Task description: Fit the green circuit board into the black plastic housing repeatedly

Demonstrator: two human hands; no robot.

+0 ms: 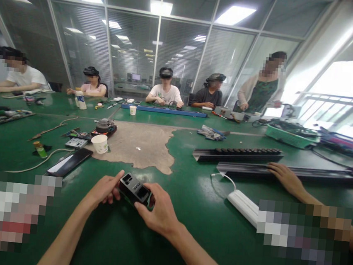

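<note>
A small black box-shaped device [134,188] with a grey face and dark openings is raised just over the green table, tilted toward me. My right hand [163,211] grips its right end between thumb and fingers. At its left end, my left hand [107,190] steadies it, one finger along the side and the others curled beneath. Both palms hide parts of the edges, and the underside is out of sight. A dark phone-like slab [70,162] lies left of my left hand.
A paper cup [99,144] stands beside loose electronic parts [77,143]. On the right lie a white power strip [243,207] and black metal channels [238,154]. A co-worker's hand [287,180] rests on one channel. A green basket [291,136] stands farther back; several people sit opposite.
</note>
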